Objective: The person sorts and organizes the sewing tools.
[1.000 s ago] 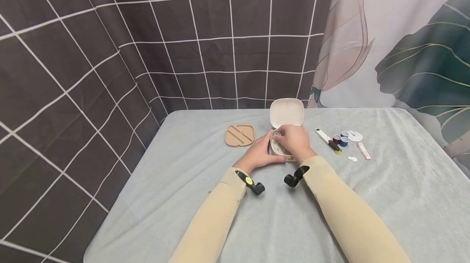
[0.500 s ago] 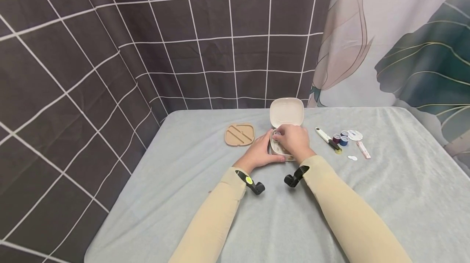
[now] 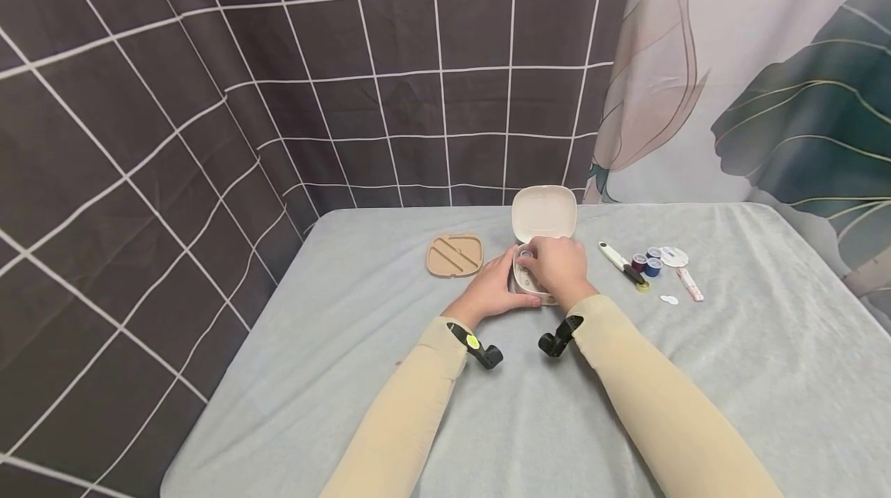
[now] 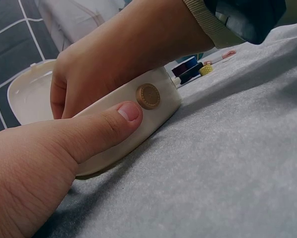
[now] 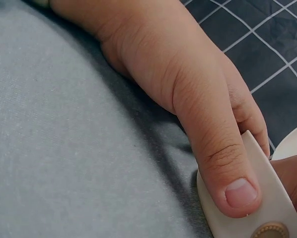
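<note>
A small cream box stands on the cloth with its lid raised at the back. A round tan button sits on its front wall. My left hand grips the box's left front corner, its thumb lying along the front wall beside the button. From above, my right hand reaches into the box with fingers bent downward. A small round pale-rimmed piece shows inside, right by those fingers. The right fingertips are hidden, so whether they pinch this piece is unclear.
Left of the box lies a tan compartment tray. To the right are a white-and-black tool, several thread spools, a white disc, a pink patterned strip and a small flat white piece.
</note>
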Demonstrator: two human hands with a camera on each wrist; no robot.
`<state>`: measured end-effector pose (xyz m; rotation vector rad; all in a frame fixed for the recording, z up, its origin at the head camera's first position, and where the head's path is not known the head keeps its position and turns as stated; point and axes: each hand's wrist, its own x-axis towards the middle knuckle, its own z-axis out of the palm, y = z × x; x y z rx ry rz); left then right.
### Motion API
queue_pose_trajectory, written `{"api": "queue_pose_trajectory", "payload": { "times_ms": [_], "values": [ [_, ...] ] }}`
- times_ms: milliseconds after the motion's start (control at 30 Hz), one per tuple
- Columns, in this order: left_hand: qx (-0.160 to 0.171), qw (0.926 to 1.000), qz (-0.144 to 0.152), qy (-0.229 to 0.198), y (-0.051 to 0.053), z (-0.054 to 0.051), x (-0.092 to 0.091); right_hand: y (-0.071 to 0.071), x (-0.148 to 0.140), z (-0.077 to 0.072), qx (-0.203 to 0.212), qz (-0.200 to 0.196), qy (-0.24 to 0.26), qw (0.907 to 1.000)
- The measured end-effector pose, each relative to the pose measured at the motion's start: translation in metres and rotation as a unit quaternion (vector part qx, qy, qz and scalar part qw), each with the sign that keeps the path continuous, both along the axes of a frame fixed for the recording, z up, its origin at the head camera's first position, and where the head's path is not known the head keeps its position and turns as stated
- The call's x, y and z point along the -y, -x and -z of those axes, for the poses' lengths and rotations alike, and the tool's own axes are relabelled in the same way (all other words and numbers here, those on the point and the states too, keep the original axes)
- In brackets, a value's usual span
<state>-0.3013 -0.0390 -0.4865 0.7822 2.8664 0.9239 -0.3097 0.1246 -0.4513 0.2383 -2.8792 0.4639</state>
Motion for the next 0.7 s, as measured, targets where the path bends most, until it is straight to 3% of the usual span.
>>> {"api": "queue_pose_trajectory", "payload": {
  "times_ms": [233, 367, 700],
  "values": [
    [0.002, 1.0, -0.004, 0.0, 0.001, 0.001, 0.0, 0.0, -0.006, 0.002, -0.024, -0.015, 0.016, 0.9995],
    [0.001, 1.0, -0.005, 0.0, 0.001, 0.002, -0.001, -0.005, -0.021, -0.005, -0.043, -0.027, 0.059, 0.997],
    [0.024, 0.9996, -0.014, -0.006, 0.0, 0.0, -0.002, -0.017, -0.082, -0.017, -0.05, 0.034, 0.166, 0.9843]
  ]
}}
